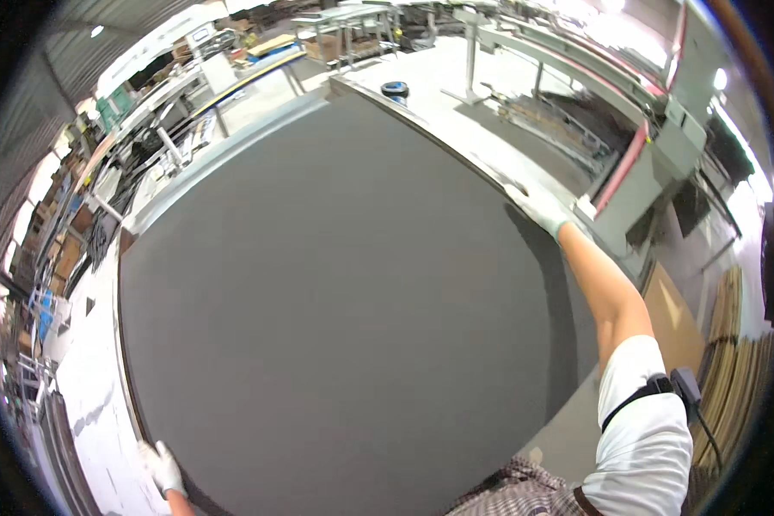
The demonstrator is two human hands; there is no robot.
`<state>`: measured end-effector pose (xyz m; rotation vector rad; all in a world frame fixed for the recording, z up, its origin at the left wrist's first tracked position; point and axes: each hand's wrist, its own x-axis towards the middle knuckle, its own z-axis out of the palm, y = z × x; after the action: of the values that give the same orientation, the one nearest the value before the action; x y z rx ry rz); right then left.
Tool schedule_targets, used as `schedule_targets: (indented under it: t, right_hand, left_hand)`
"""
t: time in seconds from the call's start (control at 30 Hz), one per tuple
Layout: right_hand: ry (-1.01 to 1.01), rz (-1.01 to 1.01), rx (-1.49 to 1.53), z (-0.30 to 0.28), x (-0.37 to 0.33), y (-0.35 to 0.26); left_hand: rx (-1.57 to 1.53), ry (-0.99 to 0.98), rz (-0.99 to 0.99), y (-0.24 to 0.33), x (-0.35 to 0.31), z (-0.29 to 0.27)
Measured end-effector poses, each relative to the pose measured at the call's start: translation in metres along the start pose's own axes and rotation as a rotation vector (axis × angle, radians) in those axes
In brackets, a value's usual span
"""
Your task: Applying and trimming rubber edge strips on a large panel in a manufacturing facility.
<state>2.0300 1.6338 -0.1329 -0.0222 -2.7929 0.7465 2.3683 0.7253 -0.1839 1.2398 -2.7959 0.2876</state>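
With gloved left hand (162,467) and right hand (542,206) each grasping an opposite edge of the big grey panel (335,284), held flat below the person, its width could let one grip slip and tip it.

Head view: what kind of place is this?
Probably a factory or workshop floor. A large grey panel fills the view, gripped at opposite edges by the gloved left hand and right hand. A long conveyor-like machine and metal-framed workbenches stand around it.
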Motion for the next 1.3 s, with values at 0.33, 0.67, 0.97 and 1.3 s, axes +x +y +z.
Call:
schedule_targets:
  t: [0.33, 0.67, 0.97, 1.3]
  right_hand:
    - [-0.065, -0.187, 0.410, -0.012, -0.005, 0.004]
    - [0.149, 0.139, 0.388, -0.025, -0.280, 0.226]
    - [-0.363, 0.393, 1.008, 0.291, -0.292, 0.155]
    - [-0.479, 0.542, 0.800, 0.286, -0.317, 0.048]
  left_hand:
    - [-0.335, -0.147, 1.653, 0.443, -0.326, -0.213]
    - [-0.455, 0.002, 1.283, 0.485, -0.391, -0.235]
    - [-0.423, -0.011, 1.301, 0.491, -0.379, -0.222]
    - [-0.441, -0.033, 1.311, 0.498, -0.384, -0.230]
